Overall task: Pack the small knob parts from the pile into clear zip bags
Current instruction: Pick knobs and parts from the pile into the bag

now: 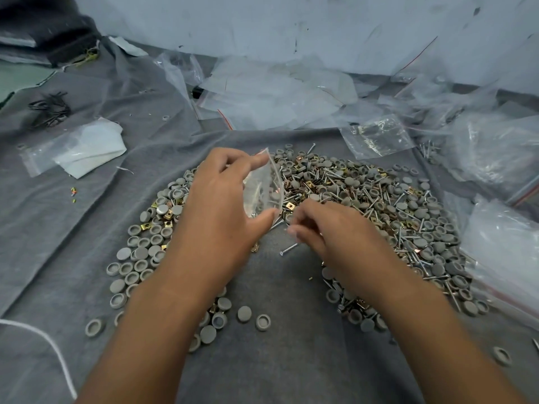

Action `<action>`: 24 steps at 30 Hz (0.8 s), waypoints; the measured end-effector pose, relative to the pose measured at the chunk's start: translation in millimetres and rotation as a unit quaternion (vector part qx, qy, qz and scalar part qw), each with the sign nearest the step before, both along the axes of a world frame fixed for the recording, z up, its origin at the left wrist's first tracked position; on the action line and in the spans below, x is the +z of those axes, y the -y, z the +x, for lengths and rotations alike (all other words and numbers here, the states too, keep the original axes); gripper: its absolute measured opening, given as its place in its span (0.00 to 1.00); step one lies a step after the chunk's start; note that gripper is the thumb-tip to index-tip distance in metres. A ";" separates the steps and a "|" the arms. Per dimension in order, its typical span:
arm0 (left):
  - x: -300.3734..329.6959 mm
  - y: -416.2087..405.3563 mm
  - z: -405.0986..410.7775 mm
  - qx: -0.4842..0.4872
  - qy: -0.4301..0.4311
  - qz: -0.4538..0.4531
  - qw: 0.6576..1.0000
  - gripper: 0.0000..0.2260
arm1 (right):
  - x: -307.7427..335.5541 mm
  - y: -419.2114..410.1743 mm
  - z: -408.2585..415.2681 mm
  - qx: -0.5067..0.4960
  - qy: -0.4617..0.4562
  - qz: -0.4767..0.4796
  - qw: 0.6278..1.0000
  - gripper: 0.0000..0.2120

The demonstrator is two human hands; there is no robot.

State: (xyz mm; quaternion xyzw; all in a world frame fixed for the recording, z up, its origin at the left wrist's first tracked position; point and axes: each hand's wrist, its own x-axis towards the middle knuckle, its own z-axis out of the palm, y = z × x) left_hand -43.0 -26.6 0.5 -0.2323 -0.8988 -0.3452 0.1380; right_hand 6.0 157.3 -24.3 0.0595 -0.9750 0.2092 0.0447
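I see the left hand [224, 211] holding a clear zip bag [264, 188] above the pile [364, 205] of grey knob parts, screws and clips; the right hand [329, 231], fingers curled, sits just right of it.

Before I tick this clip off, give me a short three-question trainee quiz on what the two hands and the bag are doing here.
1. True or false: the left hand holds the clear zip bag above the pile.
2. Multiple choice: the right hand is (A) resting flat on the grey cloth, (B) at the pile's near edge just below the bag, fingers curled, (C) reaching for the empty bags by the wall.
3. Fill in: besides grey round caps, the pile holds brass-coloured clips and long silver ____.

Key: 1 true; 2 B; 3 screws. Whether the right hand's grip has a part in it cannot be told.
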 end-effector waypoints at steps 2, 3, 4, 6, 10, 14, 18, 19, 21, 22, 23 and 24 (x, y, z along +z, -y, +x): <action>-0.1 0.6 -0.3 -0.002 -0.001 0.004 1.000 0.32 | -4.4 1.7 -0.7 0.029 -0.028 0.007 0.999 0.05; -0.1 0.9 -0.4 -0.002 0.000 0.006 1.000 0.32 | -6.2 1.9 -1.2 0.038 -0.033 0.006 0.999 0.07; -0.1 1.0 -0.5 -0.003 0.000 0.007 1.000 0.32 | -6.9 2.2 -2.0 0.043 -0.031 0.009 0.999 0.09; -0.3 1.0 -0.6 -0.004 0.000 0.008 1.000 0.31 | -9.0 2.6 -3.4 0.046 -0.010 0.025 0.999 0.13; -1.2 0.6 0.1 -0.007 0.001 0.007 1.000 0.31 | -13.1 2.3 -5.4 0.050 0.017 0.065 0.996 0.14; -2.6 0.2 0.3 -0.007 -0.007 -0.002 1.000 0.31 | -17.4 4.0 -6.4 0.065 0.012 0.076 0.995 0.10; -4.3 0.1 0.5 -0.007 -0.004 -0.001 1.000 0.31 | -17.5 3.0 -7.3 0.017 0.051 -0.013 0.998 0.07; -4.8 0.4 0.4 -0.006 -0.005 0.000 1.000 0.31 | -14.8 2.0 -7.3 -0.006 0.044 -0.059 0.997 0.07; -5.4 0.3 0.3 -0.007 -0.006 0.001 1.000 0.31 | -4.3 1.4 -6.3 -0.038 -0.048 -0.185 0.981 0.05; -5.7 -0.3 0.5 -0.008 -0.004 0.000 1.000 0.32 | 3.8 2.5 -5.8 -0.041 -0.111 -0.247 0.962 0.05; -5.8 -1.2 0.8 -0.010 -0.001 -0.003 1.000 0.32 | 12.5 4.8 -5.2 -0.033 -0.161 -0.288 0.944 0.06; -6.0 -2.2 1.2 -0.015 0.002 -0.007 1.000 0.32 | 19.8 8.0 -4.5 -0.017 -0.198 -0.298 0.934 0.07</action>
